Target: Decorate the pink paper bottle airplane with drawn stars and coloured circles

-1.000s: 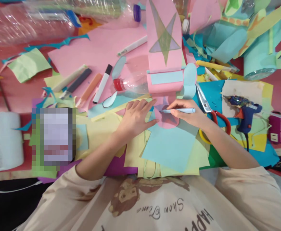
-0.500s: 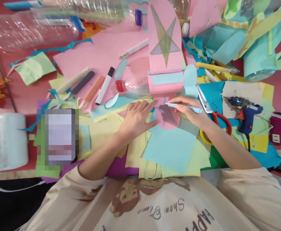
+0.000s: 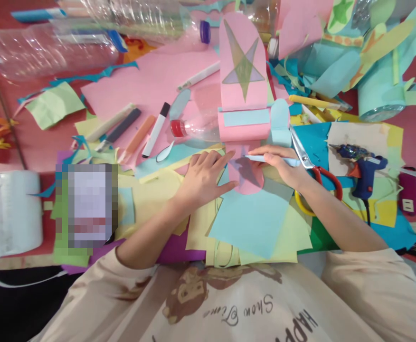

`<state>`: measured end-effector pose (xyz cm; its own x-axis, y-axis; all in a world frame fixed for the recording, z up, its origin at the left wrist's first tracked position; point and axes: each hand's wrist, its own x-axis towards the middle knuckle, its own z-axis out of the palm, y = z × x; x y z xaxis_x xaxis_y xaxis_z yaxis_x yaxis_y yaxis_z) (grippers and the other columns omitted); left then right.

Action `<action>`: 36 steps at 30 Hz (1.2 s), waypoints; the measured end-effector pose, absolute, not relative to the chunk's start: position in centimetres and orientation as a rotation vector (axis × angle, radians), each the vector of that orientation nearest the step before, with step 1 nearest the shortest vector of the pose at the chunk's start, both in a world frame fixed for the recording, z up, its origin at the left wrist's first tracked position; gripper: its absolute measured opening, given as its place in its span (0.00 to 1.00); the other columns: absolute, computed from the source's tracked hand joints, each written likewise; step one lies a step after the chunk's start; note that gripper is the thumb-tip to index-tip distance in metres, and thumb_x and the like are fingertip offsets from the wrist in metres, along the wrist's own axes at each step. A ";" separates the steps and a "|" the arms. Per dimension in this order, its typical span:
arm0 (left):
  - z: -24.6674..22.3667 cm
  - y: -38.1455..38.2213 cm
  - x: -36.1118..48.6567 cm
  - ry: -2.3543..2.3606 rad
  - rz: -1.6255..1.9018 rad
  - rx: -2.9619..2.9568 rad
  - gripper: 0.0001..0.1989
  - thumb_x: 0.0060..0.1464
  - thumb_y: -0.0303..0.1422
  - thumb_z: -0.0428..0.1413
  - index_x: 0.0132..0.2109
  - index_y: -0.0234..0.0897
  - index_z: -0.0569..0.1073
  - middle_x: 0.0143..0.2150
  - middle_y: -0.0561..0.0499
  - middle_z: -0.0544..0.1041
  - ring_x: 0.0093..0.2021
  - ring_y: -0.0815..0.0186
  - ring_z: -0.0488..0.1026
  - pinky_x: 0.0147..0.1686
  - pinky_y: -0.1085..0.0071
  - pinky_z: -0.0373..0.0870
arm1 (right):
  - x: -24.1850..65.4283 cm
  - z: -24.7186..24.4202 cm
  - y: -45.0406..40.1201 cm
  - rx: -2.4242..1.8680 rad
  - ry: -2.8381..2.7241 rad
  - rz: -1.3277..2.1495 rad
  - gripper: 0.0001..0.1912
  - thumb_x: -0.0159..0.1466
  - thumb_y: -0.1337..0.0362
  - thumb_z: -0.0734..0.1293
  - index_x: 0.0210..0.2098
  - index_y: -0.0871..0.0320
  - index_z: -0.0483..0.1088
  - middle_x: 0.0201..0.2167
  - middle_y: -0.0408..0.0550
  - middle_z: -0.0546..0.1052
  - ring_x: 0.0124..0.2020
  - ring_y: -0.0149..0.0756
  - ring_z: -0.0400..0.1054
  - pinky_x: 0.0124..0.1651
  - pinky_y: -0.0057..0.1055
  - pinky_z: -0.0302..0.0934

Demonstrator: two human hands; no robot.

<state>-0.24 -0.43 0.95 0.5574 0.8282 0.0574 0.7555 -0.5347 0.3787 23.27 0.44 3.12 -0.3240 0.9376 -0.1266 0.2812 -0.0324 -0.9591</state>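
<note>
A pink paper strip with rounded ends (image 3: 245, 183) is wrapped partly round a clear plastic bottle with a red cap (image 3: 201, 128). On its upper flap is a star drawing (image 3: 244, 61), and a light blue paper piece (image 3: 247, 117) sits across the middle. My right hand (image 3: 279, 161) is closed on a light blue marker (image 3: 261, 158), its tip at the lower pink flap, which lies in shadow. Spread flat, my left hand (image 3: 206, 178) rests beside that flap, fingertips at its left edge. Light blue paper (image 3: 252, 223) lies under the flap.
Scissors with red and yellow handles (image 3: 315, 175) lie by my right forearm, and a blue glue gun (image 3: 366, 173) is further right. Several markers (image 3: 156, 130) lie at left. Clear bottles (image 3: 44, 52) line the back left; a blurred-out device (image 3: 90, 206) sits front left.
The marker tip has shifted slightly left and down on the pink flap. My left hand stays beside it. The whole view has moved a little.
</note>
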 end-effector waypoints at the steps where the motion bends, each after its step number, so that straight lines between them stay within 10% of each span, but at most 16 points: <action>1: 0.9 -0.4 -0.3 1.312 0.322 2.496 0.31 0.55 0.45 0.56 0.62 0.36 0.64 0.41 0.44 0.71 0.44 0.55 0.66 0.46 0.59 0.60 | 23.3 3.2 0.5 -1.305 -1.657 1.374 0.14 0.65 0.60 0.61 0.41 0.55 0.77 0.43 0.45 0.79 0.45 0.38 0.72 0.47 0.35 0.66; 13: 0.9 -0.6 -0.2 1.346 0.268 2.504 0.34 0.54 0.44 0.57 0.64 0.38 0.61 0.42 0.44 0.70 0.43 0.54 0.65 0.47 0.58 0.60 | 23.4 2.8 1.1 -1.322 -1.521 1.310 0.09 0.62 0.59 0.66 0.30 0.58 0.71 0.23 0.40 0.72 0.23 0.27 0.65 0.27 0.25 0.58; 36: 0.7 -0.5 -0.2 1.352 0.280 2.514 0.32 0.53 0.45 0.57 0.63 0.39 0.64 0.40 0.45 0.70 0.43 0.55 0.66 0.46 0.58 0.61 | 22.9 2.8 1.4 -1.363 -1.801 1.208 0.09 0.62 0.60 0.65 0.29 0.59 0.69 0.27 0.43 0.74 0.29 0.30 0.64 0.32 0.28 0.55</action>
